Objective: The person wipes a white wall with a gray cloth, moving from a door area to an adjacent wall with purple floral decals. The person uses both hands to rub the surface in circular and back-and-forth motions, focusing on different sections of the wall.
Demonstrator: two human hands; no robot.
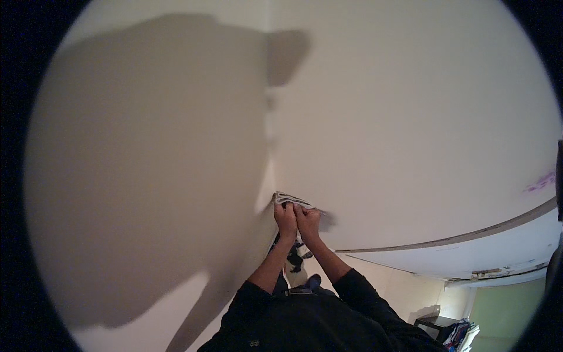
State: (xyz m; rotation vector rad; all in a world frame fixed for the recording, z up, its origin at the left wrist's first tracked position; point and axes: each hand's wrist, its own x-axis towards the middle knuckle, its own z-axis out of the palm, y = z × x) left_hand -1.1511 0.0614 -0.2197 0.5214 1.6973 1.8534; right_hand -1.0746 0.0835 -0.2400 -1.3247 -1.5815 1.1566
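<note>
Both my arms reach forward, close together, toward the corner where two pale walls meet. A folded whitish-grey cloth (pixel 293 200) with dark edging lies in layers across the tops of my hands' reach, right by that corner. My left hand (pixel 285 220) grips its near edge with curled fingers. Beside it, almost touching, my right hand (pixel 308 219) is closed on the same edge, thumb toward the left hand. The undersides of the fingers are hidden, and the cloth's exact kind cannot be told.
Pale walls (pixel 410 117) rise ahead and to both sides, with my shadow on the left one. Purple marks (pixel 540 182) show at far right. A long white panel (pixel 446 258) runs along the right. Low at right stand a dark small table (pixel 437 322) and piled clothes (pixel 462 335).
</note>
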